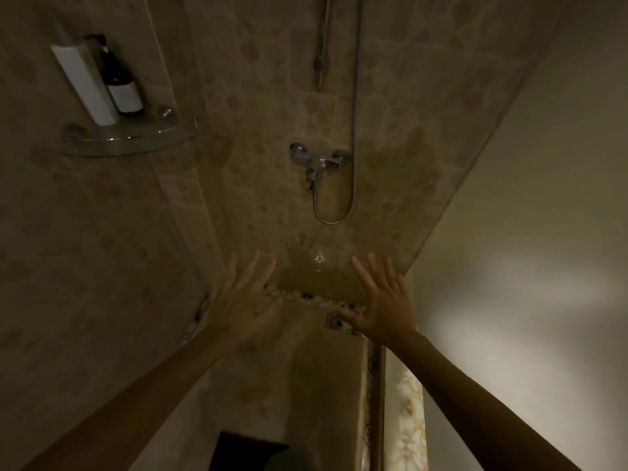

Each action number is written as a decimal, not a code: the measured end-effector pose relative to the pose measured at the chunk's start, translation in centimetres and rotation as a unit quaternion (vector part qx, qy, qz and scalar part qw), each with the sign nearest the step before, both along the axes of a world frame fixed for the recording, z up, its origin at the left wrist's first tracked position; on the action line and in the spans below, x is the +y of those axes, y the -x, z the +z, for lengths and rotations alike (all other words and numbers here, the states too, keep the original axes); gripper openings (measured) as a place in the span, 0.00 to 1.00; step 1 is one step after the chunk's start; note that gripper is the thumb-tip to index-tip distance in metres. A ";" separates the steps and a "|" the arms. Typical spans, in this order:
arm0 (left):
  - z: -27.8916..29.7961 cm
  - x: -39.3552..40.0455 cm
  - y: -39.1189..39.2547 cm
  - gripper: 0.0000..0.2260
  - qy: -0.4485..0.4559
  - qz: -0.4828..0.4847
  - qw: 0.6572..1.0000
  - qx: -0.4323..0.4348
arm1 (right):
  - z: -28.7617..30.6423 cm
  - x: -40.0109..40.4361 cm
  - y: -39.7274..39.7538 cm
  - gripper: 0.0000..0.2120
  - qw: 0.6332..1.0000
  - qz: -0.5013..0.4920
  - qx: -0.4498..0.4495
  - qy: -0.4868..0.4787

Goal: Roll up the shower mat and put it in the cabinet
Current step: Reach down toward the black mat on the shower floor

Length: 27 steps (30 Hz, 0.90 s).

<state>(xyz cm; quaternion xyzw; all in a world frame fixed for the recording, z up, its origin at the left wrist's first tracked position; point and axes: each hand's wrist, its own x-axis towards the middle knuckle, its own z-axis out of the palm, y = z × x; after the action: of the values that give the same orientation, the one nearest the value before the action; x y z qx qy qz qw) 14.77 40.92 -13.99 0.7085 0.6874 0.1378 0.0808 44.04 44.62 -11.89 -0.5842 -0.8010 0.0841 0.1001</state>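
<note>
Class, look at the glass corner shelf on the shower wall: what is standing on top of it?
On the glass corner shelf stand a white tube and a dark bottle with a pale label. The tube covers part of the bottle; anything behind them is hidden.

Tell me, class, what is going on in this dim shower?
A person reaches both arms forward into a tiled shower stall. The left hand and right hand are open, fingers spread, holding nothing. They hover low near the pebble strip at the foot of the wall, below the tap. A dark bottle stands on the corner shelf. No mat can be clearly made out, and nothing is rolled yet.
</note>
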 end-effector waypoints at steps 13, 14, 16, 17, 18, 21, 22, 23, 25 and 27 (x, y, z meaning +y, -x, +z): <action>-6.2 6.6 8.7 0.42 0.077 0.305 0.945 -0.084 | -5.5 19.7 16.0 0.51 0.969 0.234 -0.051 0.066; -6.8 6.4 9.1 0.41 0.074 0.311 0.944 -0.084 | -5.9 20.0 17.0 0.51 0.964 0.254 -0.055 0.063; -8.0 6.0 10.8 0.41 0.088 0.343 0.932 -0.080 | -6.5 21.3 20.1 0.50 0.949 0.300 -0.060 0.083; -8.4 5.5 11.5 0.41 0.099 0.363 0.923 -0.084 | -6.8 21.8 21.7 0.50 0.940 0.320 -0.067 0.094; -8.9 4.8 11.9 0.40 0.103 0.384 0.913 -0.089 | -7.0 21.9 23.1 0.50 0.932 0.339 -0.076 0.100; -9.9 2.3 13.0 0.38 0.096 0.449 0.883 -0.100 | -7.4 21.1 27.8 0.49 0.906 0.397 -0.096 0.112; -10.2 1.3 13.3 0.37 0.095 0.470 0.871 -0.106 | -7.5 20.6 29.4 0.50 0.897 0.416 -0.097 0.115; -10.5 0.3 13.5 0.37 0.098 0.490 0.859 -0.112 | -7.6 19.9 30.8 0.50 0.886 0.440 -0.100 0.111; -11.2 -1.9 13.5 0.37 0.113 0.529 0.832 -0.122 | -8.1 18.6 33.6 0.49 0.856 0.495 -0.113 0.095; -12.0 -4.4 13.0 0.38 0.117 0.574 0.798 -0.142 | -8.7 17.1 36.4 0.49 0.817 0.552 -0.139 0.091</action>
<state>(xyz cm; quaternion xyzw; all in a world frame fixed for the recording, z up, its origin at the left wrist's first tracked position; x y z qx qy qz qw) 1.77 36.54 -25.97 0.1416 0.9599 0.1764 0.1656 7.67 61.67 -20.61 -0.0559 -0.9833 0.1156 -0.1287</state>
